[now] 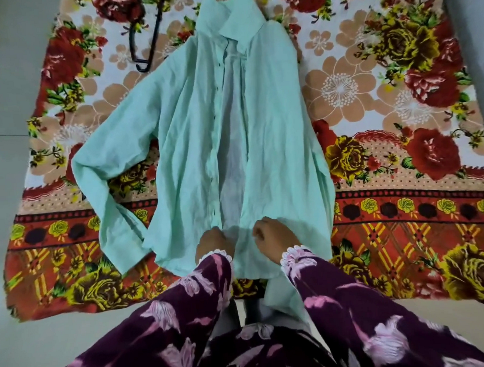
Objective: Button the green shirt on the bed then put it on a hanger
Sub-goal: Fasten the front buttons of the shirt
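Pale green cotton button-front shirt (194,135) lies flat, front open, centre frame on the floral bedspread (370,100). Your left hand (213,241) and right hand (273,234), fingers curled, each pinch a placket edge near the hem, likely to start buttoning there. Dark plastic hanger (143,46) waits upper left.

I look down on a bed covered by a floral blanket (370,100) of red roses, yellow flowers and beige blossoms, with a patterned border. Pale, smooth floor (7,171) shows alongside it, evenly lit.
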